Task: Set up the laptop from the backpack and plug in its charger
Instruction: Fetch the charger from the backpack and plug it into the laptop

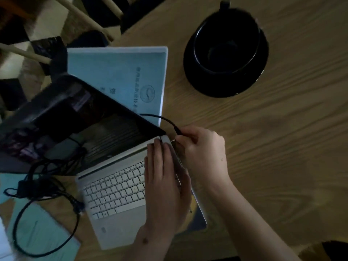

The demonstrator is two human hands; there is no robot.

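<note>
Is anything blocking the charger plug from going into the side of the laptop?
Nothing visible does. The right hand pinches the charger plug right beside the laptop at its rear right corner. The left hand lies flat on the deck along that edge, not in the gap. The port itself is too dark to make out.

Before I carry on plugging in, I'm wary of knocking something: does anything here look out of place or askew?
Mostly the charger cable: it lies in a loose tangle left of the laptop, looping over teal papers. The laptop sits skewed to the table edge, its lid overlapping a blue booklet. Nothing looks spilled or damaged.
</note>
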